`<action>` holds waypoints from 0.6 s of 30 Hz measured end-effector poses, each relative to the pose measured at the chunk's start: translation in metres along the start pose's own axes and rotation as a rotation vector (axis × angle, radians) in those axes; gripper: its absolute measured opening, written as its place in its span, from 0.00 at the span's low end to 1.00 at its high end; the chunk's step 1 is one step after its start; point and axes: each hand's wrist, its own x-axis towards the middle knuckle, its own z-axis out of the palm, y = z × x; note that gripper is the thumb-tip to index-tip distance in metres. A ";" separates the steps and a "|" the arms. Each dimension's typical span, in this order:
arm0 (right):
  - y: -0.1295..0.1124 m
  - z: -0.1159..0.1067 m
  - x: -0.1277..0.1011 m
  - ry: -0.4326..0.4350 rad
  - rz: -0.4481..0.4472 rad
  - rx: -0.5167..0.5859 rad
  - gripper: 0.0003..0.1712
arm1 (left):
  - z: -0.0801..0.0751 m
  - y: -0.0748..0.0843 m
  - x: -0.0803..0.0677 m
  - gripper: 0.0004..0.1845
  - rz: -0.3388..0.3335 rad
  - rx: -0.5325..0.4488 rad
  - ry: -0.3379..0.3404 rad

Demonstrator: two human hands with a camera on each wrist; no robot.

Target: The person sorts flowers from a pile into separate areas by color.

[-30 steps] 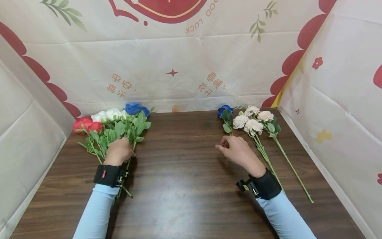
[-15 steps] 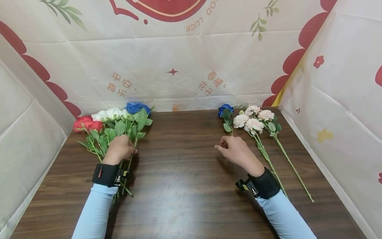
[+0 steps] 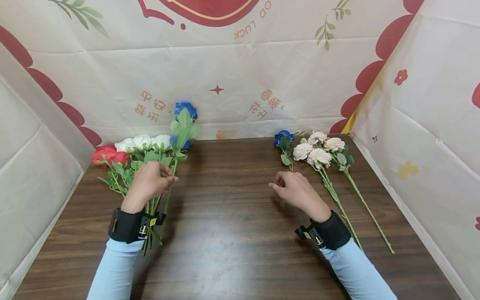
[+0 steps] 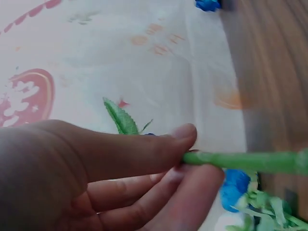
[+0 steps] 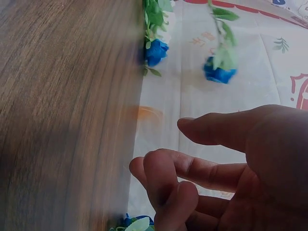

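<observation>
At the left, my left hand [image 3: 149, 183] pinches the green stem [image 4: 250, 161] of a blue rose [image 3: 186, 111] between thumb and fingers, its bloom raised above the pile. Another blue rose [image 3: 181, 142] lies behind it, beside white flowers [image 3: 140, 143] and red flowers [image 3: 109, 155] whose leafy stems are partly hidden by the hand. My right hand [image 3: 298, 192] hovers over the table at the right, fingers loosely bent and holding nothing. Just beyond it lies a blue rose [image 3: 283, 138], with pale pink flowers [image 3: 318, 158] to its right.
The brown wooden table [image 3: 225, 233] carries both flower groups. A printed cloth [image 3: 232, 66] rises along the back edge, and white cloth walls stand at the left and right. A separate leafy stem [image 3: 367, 210] lies on the right side.
The left hand has lifted one blue rose up and slightly right, out of the left pile; its bloom now stands above the others. The right hand has barely moved.
</observation>
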 end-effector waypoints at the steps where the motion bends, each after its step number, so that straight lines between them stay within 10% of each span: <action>1: 0.000 0.000 0.000 -0.001 0.000 -0.001 0.13 | -0.001 0.002 -0.002 0.07 0.010 -0.003 0.016; 18: -0.007 0.007 -0.001 0.016 -0.060 0.012 0.12 | 0.002 0.020 -0.007 0.07 0.114 -0.127 0.066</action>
